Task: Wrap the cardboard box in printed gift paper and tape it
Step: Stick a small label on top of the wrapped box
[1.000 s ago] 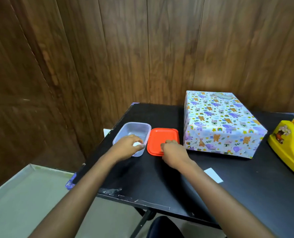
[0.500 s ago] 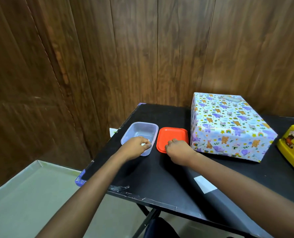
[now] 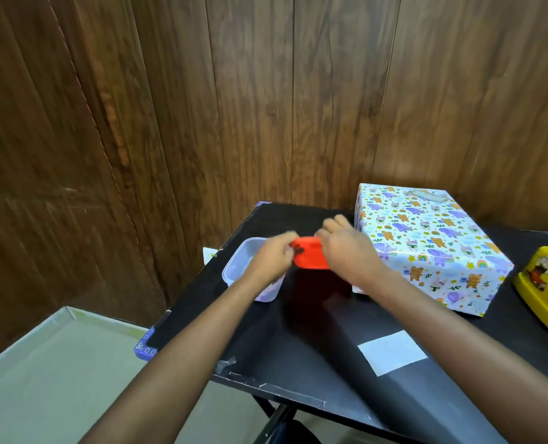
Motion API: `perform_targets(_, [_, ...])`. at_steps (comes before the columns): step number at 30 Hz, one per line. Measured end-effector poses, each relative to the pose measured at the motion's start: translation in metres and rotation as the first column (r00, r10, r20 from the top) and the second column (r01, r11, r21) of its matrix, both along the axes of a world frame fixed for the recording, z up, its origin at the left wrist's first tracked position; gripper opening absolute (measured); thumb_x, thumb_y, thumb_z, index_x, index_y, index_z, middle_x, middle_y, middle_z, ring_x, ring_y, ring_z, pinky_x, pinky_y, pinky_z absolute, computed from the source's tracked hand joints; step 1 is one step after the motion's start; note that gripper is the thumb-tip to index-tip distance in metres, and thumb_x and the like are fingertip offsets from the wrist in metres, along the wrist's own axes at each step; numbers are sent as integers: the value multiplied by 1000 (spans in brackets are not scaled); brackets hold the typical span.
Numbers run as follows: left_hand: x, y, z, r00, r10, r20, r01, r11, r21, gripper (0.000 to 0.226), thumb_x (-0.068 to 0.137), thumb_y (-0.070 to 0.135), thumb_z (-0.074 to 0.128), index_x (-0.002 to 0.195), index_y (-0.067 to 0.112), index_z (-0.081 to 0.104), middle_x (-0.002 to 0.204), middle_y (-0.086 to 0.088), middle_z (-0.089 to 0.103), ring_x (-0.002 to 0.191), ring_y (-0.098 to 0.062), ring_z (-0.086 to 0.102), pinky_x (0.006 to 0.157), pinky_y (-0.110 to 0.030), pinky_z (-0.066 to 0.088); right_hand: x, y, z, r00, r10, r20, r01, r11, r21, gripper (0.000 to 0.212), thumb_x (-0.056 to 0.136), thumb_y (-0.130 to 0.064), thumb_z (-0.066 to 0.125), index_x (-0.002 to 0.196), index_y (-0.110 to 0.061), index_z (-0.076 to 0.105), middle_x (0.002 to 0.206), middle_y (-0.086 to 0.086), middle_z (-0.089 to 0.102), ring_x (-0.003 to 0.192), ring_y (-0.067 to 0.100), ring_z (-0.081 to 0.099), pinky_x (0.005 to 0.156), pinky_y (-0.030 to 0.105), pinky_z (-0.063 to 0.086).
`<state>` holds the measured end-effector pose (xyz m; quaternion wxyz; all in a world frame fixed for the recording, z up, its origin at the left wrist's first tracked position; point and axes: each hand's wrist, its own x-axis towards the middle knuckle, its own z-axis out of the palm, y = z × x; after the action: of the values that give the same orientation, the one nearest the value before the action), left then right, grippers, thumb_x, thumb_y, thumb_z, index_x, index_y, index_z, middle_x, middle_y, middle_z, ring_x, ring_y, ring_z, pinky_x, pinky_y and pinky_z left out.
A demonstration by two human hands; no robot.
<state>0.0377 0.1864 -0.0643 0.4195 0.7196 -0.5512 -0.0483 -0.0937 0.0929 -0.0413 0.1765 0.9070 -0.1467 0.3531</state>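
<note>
Mid-frame, our left hand [image 3: 271, 261] and right hand [image 3: 346, 251] pinch the orange lid [image 3: 311, 260] above the worktop [image 3: 298, 334]. The wrapped box [image 3: 426, 245] sits just right of them

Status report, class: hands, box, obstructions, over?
Left hand and right hand grip orange lid above table. Wrapped box beside right hand. Clear container by left hand.

Left hand [image 3: 272, 257] and right hand [image 3: 346, 251] grip red lid [image 3: 308, 259] above worktop [image 3: 314, 341], just left of wrapped box [image 3: 426, 245]. Clear tub [image 3: 237, 267] further left; yellow tape dispenser [image 3: 545, 283] right of box.
</note>
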Motion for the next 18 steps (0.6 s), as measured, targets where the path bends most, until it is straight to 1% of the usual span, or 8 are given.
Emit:
perform_targets(2, [8, -4, 26, 988, 26, -153, -46, 991, -128, 19, 84, 3, 53, 69, 15, 48, 65, 2, 47, 65, -12, 43, 64, -29, 38, 1, -9, 25, 992, 9, 123, -43, 960, 276, 10, 82, -7, 63, 92, -9, 68, 86, 6, 61, 88, 24, 56, 65, 32, 47])
perform_targets(3, [15, -3, 39, 979, 13, -203, -47, 985, -165, 19, 85, 5, 56, 70, 13, 49, 66, 1, 47, 64, -11, 41, 60, -27, 36, 2, -15, 34, 980, 19, 197, -115, 864, 490, 15, 88, -10, 58, 101, -11, 67, 93, 4, 61, 93, 22, 54, 76, 32, 45])
perform_targets(5, [29, 3, 62, 945, -27, -326, -49, 973, -224, 22, 88, 2, 57, 71, 15, 50, 66, 1, 47, 61, -7, 42, 56, -22, 35, 13, -23, 45, 926, 61, 371, -349, 511, 785, 17, 90, -11, 55, 95, -22, 67, 89, -4, 63, 88, 16, 56, 84, 35, 45])
perform_targets(8, [48, 16, 69, 901, 10, -434, -117, 969, -220, 5, 90, 9, 59, 92, 13, 57, 71, 2, 54, 62, -3, 51, 54, -15, 41, 47, -27, 39, 862, -39, 506, -482, 249, 840, 24, 87, -9, 54, 76, -27, 65, 76, -3, 63, 75, 16, 57, 77, 44, 52])
perform_targets(11, [69, 26, 45, 882, 311, -355, -331, 943, 5, 44, 89, 25, 62, 127, 9, 47, 99, -5, 59, 90, -17, 58, 76, -25, 47, 80, -26, 20, 888, -228, 399, -411, -8, 912, 28, 90, -2, 52, 68, -18, 59, 71, 6, 57, 62, 18, 55, 64, 41, 54])
perform_targets(13, [80, 34, 21, 838, 436, -329, -388, 899, 202, 49, 91, 30, 59, 131, 7, 44, 113, -10, 57, 103, -24, 57, 90, -32, 46, 101, -25, 1, 919, -282, 275, -325, -145, 935, 27, 89, 2, 50, 68, -12, 56, 77, 11, 58, 63, 20, 56, 59, 37, 54])
perform_targets(15, [82, 41, -3, 831, 436, -344, -320, 882, 345, 23, 94, 25, 53, 111, 9, 56, 105, -13, 59, 92, -22, 57, 82, -32, 45, 117, -23, -20, 942, -305, 142, -181, -102, 978, 16, 89, 0, 52, 76, -7, 58, 91, 14, 62, 76, 26, 62, 68, 40, 56])
perform_targets(18, [77, 42, -25, 825, 482, -294, -364, 852, 375, 17, 96, 14, 44, 97, 9, 61, 98, -12, 62, 89, -25, 57, 75, -32, 42, 118, -17, -37, 945, -314, -93, 166, 215, 962, 21, 92, -10, 50, 105, -4, 66, 113, 13, 63, 110, 31, 56, 86, 33, 48])
